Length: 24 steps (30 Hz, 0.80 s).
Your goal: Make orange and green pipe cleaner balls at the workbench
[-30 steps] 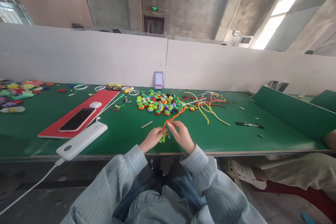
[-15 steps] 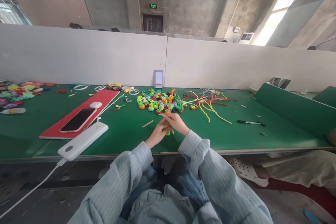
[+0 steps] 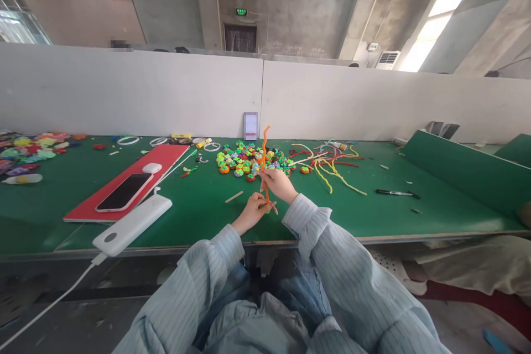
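Observation:
An orange pipe cleaner [image 3: 264, 149] stands upright between my hands, wavy at its top end. My right hand [image 3: 279, 183] pinches it partway up. Lower down, my left hand [image 3: 251, 212] is closed on its bottom part, where a bit of green shows behind the fingers. How the lower end is bent is hidden by the left fingers. Just beyond my hands lies a pile of small colourful pompom-like pieces [image 3: 244, 157] with green tops. A flat wooden stick [image 3: 234, 197] rests on the green table [image 3: 199, 221], left of my hands.
Loose yellow, red and white pipe cleaners [image 3: 332, 168] spread to the right, with a black marker [image 3: 396, 193] farther out. To the left are a red folder [image 3: 87, 207], a phone [image 3: 124, 192] and a white power bank [image 3: 133, 225]. A small upright screen [image 3: 250, 126] leans against the white partition [image 3: 166, 94].
My right hand has moved up along the orange pipe cleaner, away from the left hand. The pipe cleaner now stands straighter and reaches higher.

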Available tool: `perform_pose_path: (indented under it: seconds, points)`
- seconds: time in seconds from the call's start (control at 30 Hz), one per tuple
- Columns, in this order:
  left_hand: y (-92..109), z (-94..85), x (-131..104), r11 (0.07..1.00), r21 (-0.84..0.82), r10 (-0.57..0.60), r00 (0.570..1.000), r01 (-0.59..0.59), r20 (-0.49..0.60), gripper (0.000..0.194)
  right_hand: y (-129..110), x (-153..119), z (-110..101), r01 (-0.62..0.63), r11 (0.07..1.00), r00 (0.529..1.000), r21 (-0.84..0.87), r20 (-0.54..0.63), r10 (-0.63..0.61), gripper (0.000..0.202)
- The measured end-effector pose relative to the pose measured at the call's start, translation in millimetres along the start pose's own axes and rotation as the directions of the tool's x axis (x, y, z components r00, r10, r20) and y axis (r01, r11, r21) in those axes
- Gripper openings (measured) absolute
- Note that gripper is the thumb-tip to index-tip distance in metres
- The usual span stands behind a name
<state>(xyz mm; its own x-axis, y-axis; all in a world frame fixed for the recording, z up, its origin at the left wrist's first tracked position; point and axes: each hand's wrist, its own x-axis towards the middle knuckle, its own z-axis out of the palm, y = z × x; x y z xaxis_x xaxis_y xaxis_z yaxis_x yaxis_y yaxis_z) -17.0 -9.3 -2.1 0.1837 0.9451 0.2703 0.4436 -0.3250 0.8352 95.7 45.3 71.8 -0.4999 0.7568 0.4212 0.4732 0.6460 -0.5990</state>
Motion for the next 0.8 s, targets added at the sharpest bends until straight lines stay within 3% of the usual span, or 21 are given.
perform_pose_path:
  seconds: [0.13, 0.3, 0.53, 0.8]
  points:
    - [-4, 2.7, 1, 0.999, 0.037, -0.006, 0.999, 0.008, -0.050, 0.025, -4, 0, -1, 0.014, 0.994, 1.000, -0.113, 0.021, -0.012, 0.048]
    - [-6, 2.1, 3, 0.998, 0.056, -0.018, 0.999, 0.017, 0.027, 0.025, -12, -1, 2, 0.047, 0.955, 0.999, -0.293, 0.030, -0.040, 0.041]
    - [-2, 2.1, 1, 0.992, 0.126, -0.025, 0.998, 0.018, 0.057, 0.027, -9, -2, 5, 0.075, 0.895, 0.997, -0.439, 0.049, -0.060, 0.029]
    - [0, -0.3, 1, 0.998, 0.056, -0.023, 0.998, 0.019, 0.062, 0.028, -14, -4, 3, 0.235, 0.800, 0.972, -0.552, 0.146, -0.185, 0.023]
